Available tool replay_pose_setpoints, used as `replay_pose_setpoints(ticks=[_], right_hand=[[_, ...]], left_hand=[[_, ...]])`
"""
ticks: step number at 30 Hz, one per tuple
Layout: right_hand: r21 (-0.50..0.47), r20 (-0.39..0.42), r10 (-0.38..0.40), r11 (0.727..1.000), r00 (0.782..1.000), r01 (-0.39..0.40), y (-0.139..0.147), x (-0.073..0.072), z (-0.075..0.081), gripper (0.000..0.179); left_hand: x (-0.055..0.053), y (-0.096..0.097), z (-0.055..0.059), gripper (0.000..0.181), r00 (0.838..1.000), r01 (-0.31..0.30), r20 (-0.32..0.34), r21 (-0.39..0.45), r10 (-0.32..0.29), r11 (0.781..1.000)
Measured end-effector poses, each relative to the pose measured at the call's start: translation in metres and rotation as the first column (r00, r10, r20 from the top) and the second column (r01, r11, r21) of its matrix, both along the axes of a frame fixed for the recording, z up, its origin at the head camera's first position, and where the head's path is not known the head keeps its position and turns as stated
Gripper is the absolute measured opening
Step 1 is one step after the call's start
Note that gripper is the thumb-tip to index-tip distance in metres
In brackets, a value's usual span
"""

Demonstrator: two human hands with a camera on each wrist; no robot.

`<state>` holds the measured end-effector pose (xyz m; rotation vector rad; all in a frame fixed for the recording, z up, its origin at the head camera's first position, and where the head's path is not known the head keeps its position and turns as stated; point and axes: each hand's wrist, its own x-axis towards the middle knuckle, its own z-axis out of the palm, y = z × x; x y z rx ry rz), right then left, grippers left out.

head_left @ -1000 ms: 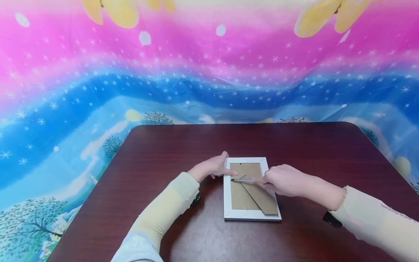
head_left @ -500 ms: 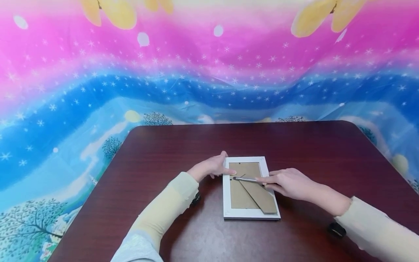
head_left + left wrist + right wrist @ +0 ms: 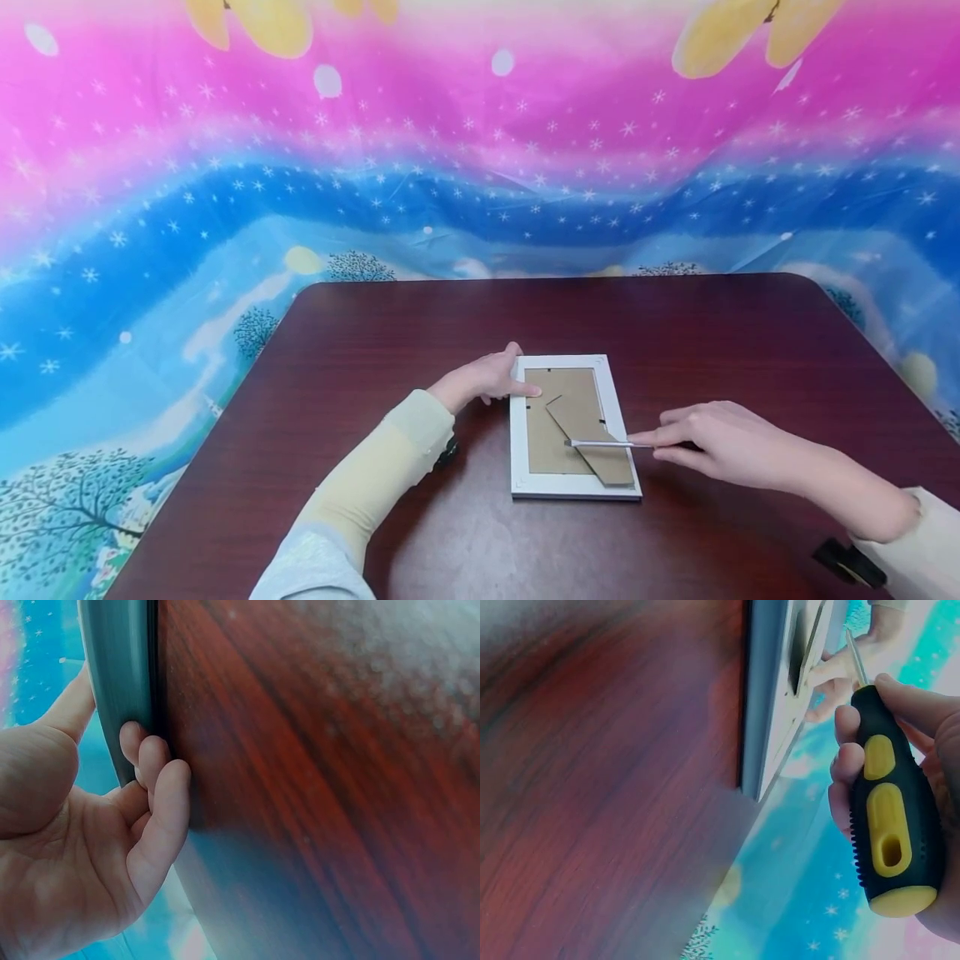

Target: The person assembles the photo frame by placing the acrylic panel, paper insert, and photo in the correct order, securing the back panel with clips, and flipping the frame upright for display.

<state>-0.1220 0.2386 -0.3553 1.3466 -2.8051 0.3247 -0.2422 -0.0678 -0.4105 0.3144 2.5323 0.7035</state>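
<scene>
A white picture frame (image 3: 555, 485) lies back side up on the table. Its brown backing board (image 3: 546, 446) carries a slanted easel stand (image 3: 609, 468), and small dark tabs sit at the board's edges. My left hand (image 3: 491, 377) holds the frame's left side, thumb over the rim and fingertips against the side edge (image 3: 120, 667). In my right hand (image 3: 731, 442) is a screwdriver with a black and yellow handle (image 3: 896, 802). Its metal shaft (image 3: 600, 443) reaches over the frame's right rim, and the flat tip overlaps the easel stand in the head view.
The dark reddish-brown table (image 3: 375, 350) has rounded far corners. Behind it hangs a pink and blue printed cloth (image 3: 480, 167). A black strap device (image 3: 847, 562) sits at the right wrist.
My right hand has drawn back to the right and nearer me, taking the screwdriver tip from the board's left edge to the easel stand. My left hand stays on the frame.
</scene>
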Motion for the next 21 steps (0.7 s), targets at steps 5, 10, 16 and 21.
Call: replay_pose_setpoints(ticks=[5,10,16,21], right_hand=[[0.007,-0.012,0.046,0.999,0.999,-0.046,0.0006,0.0056,-0.0016,0.031],[0.002,-0.05,0.111,0.994,0.993,-0.111,-0.001,0.0058,-0.0075,0.029],[0.017,-0.048,0.13,0.992,0.99,-0.129,-0.0018,0.0058,-0.0094,0.029],[0.005,-0.031,0.095,0.995,0.995,-0.095,-0.0022,0.0079,-0.0072,0.028]], left_hand=[[-0.0002,-0.0003,-0.0004,0.077,1.0,0.006,-0.001,0.002,-0.006,1.0],[0.0007,-0.0004,-0.0008,0.077,1.0,0.007,0.002,0.01,-0.007,1.0],[0.0023,-0.0005,0.0001,0.075,1.0,0.006,0.002,0.018,-0.006,1.0],[0.0024,-0.0006,0.0024,0.076,1.0,0.007,0.001,0.013,-0.007,1.0]])
